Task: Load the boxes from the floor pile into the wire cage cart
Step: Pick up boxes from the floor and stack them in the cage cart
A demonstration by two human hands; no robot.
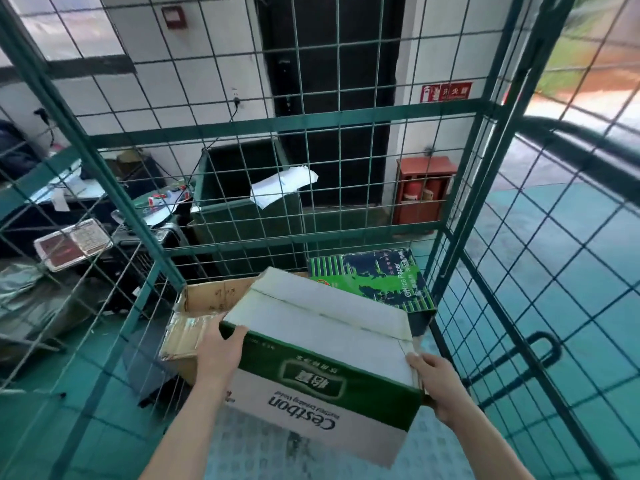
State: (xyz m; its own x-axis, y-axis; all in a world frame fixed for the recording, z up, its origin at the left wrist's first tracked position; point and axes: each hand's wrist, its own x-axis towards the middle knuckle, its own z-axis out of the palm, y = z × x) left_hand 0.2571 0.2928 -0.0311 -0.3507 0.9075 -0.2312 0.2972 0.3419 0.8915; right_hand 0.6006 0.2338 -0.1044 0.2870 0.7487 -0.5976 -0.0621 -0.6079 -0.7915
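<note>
Inside the wire cage cart (277, 124), seen from the wearer's head looking down, two bare arms reach in from six o'clock and carry a white and green box (322, 341) printed with the name Cestbon. The left hand (221, 348) grips the box's corner at nine o'clock, thumb over the top edge and fingers curled down the side. The right hand (440, 386) grips the opposite corner at four o'clock, fingers wrapped round the edge. The box sits tilted between them, low in the middle of the cage, and appears to hang clear of the cart floor. Two boxes are already loaded at the back: a brown cardboard box (207, 299) at ten o'clock from the carried one, partly hidden behind it, and a green paper box (377, 278) at one o'clock, near the rear mesh. The floor pile is out of view. The step in hand looks like setting this box down. The next move probably calls for lowering it level onto the cart floor in front of the two loaded boxes, then releasing both hands.
</note>
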